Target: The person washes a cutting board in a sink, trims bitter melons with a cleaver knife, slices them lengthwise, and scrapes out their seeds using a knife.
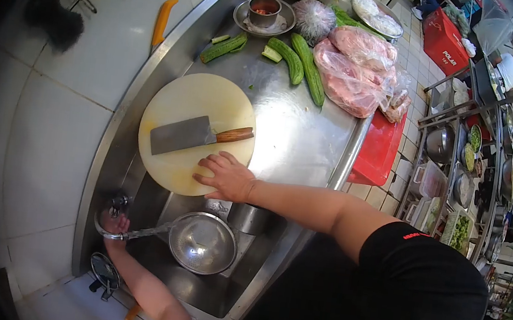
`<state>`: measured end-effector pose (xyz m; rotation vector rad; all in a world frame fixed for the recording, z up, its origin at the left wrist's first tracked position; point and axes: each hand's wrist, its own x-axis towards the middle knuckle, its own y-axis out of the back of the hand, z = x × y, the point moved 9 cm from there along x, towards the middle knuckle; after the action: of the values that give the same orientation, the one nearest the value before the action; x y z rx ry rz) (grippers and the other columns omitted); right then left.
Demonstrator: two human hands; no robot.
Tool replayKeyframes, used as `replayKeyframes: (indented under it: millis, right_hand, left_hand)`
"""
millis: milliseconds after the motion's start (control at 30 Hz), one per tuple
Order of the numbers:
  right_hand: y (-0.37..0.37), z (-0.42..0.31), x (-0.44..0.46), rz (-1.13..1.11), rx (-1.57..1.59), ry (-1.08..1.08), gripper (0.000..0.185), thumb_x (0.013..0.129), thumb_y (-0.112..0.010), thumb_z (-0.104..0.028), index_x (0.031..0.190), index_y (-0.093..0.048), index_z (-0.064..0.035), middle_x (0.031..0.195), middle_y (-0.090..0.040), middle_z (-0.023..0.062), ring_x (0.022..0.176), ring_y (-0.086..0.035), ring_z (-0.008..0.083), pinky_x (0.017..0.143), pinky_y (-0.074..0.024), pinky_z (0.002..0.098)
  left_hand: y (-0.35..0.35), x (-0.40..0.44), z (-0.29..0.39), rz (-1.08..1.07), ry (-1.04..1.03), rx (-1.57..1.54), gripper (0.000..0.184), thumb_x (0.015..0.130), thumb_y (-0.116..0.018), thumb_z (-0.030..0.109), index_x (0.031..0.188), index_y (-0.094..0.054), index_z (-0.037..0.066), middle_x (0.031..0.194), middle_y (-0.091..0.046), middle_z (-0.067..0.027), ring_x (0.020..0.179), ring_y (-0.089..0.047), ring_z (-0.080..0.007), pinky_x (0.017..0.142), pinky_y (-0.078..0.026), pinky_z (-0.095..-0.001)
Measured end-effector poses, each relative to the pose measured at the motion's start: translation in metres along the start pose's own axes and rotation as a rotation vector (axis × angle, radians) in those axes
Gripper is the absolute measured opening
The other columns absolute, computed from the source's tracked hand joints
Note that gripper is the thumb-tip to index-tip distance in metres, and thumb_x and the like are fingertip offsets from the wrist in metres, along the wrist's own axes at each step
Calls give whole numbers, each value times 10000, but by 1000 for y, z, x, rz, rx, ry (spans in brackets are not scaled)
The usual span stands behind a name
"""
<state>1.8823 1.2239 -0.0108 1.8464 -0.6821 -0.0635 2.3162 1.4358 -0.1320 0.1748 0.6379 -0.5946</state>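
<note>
Right hand [227, 177]: laid palm down on the near edge of a round cutting board [178, 97], fingers spread moderately wide, their tips just beside the wooden handle of a cleaver [180, 135], gripping nothing. Cleaver: one, broad grey blade, lying flat on the board. Left hand [115, 223]: at the base of a metal faucet [134, 233], partly behind its curved spout; the fingers' opening, and whether they grip the tap, cannot be told. Metal bowl [203, 242]: one, round, in the sink [152, 268], with clear water running from the spout towards its rim. Metal container [248, 218]: one, beside the bowl, partly beneath the right forearm. Green ridged gourds [308, 71]: several, one piece cut, on the steel counter [278, 140] beyond the board. Small metal pot [264, 10]: one, reddish contents, standing in a metal dish [238, 16]. Bagged pink meat [351, 76]: a pile in clear plastic, beside the gourds. Orange-handled knife [161, 23]: one, against the tiled wall [67, 100].
</note>
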Motion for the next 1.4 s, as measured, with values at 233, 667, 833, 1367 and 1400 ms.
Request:
replayKeyframes:
  millis: [233,667,833,1367,1400]
  right_hand:
    - [-15,-20,4,18,9,-37,644,795,-733,-442,1348,-533,-180,1374,-455,137,1322,-389,319,1124,-294,537]
    - [-46,-44,20,-148,5,-196,709,846,-693,-446,1461,-468,-176,1522,-365,148,1432,-290,333,1182,-206,556]
    - [14,12,32,99,75,-192,483,820,-699,-291,1270,-609,-140,1305,-577,166,1159,-545,367,1025,-409,498]
    - [87,147,1,-286,174,-471,474,983,-531,-269,1431,-409,-173,1053,-688,252,993,-654,442,877,-509,505]
    - [82,138,-2,-304,193,-484,481,982,-522,-254,1441,-400,-173,1067,-683,258,1004,-648,452,892,-505,509]
  left_hand:
    - [-123,-121,102,76,-361,-279,592,1012,-551,322,1483,-326,44,975,-597,-123,876,-618,-236,906,-565,-464]
    - [-185,-124,37,235,-582,-181,827,1021,-490,418,1589,-5,65,1614,-167,-197,1450,-283,-290,1206,-172,-410]
    - [-236,-115,-94,52,-135,17,613,1058,-431,350,1544,-209,51,1546,-356,-161,1407,-375,-253,1146,-308,-417]
    - [-236,-113,-79,-136,-205,-353,417,1024,-555,267,1380,-506,55,1345,-568,-60,1252,-502,-159,1063,-362,-313]
    - [-237,-114,-79,-154,-181,-375,412,1017,-572,258,1368,-515,51,1331,-577,-50,1224,-517,-152,1046,-371,-306]
